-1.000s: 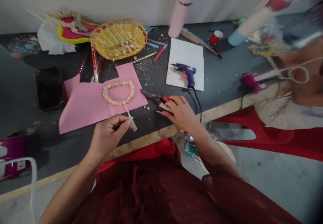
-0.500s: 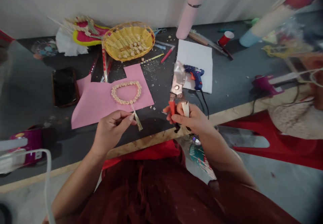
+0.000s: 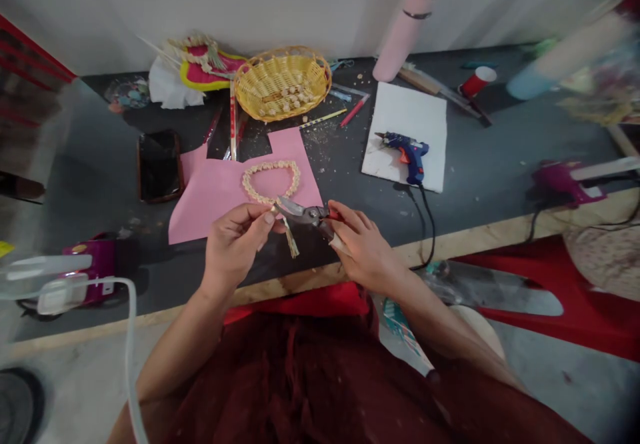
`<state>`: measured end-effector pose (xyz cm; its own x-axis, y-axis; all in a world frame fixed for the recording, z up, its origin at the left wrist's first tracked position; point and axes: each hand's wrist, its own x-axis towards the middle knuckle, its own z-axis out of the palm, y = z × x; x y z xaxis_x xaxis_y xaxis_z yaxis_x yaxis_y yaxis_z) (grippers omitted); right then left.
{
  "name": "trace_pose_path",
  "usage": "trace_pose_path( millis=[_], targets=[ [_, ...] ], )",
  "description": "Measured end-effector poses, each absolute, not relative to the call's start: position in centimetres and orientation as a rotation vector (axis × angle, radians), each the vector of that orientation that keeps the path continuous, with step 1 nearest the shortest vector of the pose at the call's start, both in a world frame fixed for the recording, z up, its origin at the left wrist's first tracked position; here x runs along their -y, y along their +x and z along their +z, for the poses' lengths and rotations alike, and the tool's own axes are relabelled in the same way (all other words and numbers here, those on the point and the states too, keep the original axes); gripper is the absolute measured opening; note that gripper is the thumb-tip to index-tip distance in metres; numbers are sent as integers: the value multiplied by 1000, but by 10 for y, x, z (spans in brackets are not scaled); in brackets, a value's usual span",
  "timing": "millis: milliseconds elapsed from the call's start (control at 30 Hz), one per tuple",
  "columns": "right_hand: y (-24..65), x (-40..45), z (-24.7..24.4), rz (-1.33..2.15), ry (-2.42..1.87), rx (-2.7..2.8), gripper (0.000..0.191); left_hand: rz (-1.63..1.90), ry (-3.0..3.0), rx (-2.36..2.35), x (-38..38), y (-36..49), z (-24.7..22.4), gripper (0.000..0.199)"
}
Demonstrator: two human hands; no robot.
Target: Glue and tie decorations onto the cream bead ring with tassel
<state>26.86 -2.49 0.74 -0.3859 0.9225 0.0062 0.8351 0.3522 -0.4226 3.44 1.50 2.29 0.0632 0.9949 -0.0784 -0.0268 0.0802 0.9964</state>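
My left hand (image 3: 239,241) pinches the pale fibre strand (image 3: 291,243) close to where it leaves a cream braided loop (image 3: 246,179); the strand's frayed end hangs below the fingers. The loop rests over a pink sheet (image 3: 200,207). My right hand (image 3: 364,244) is wrapped round the handles of a pair of pruning shears (image 3: 305,214), one red and one with a whitish wrap. The metal blades point left, spread apart, with their tips at the strand beside my left fingertips. Whether the blades touch the strand I cannot tell.
A yellow wicker basket (image 3: 265,112) with small pale bits stands behind the pink sheet. A blue glue gun (image 3: 411,157) lies on a white board (image 3: 433,114), its cord running over the table edge. A phone (image 3: 160,167) lies left, and a pink flask (image 3: 400,44) stands at the wall.
My right hand has swung the shears from pointing away from me to pointing left, bringing the blades to the strand at my left fingers. My left hand still pinches the strand.
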Motion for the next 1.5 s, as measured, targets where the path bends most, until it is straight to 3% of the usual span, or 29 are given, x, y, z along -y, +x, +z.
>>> trace_pose_path(
  millis=[800, 1000, 1167, 1500],
  targets=[
    [260, 27, 12, 628, -1536, 2286, 35, 993, 1366, -1176, -9, 40, 26, 19],
    [260, 23, 12, 716, -1566, 2176, 77, 995, 1442, -1125, -7, 40, 30, 18],
    [256, 19, 14, 649, -1599, 2296, 61, 972, 1475, -1162, -4, 39, 33, 18],
    [259, 15, 16, 595, -1710, 2372, 60, 914, 1473, -1197, -2, 39, 23, 17]
  ],
)
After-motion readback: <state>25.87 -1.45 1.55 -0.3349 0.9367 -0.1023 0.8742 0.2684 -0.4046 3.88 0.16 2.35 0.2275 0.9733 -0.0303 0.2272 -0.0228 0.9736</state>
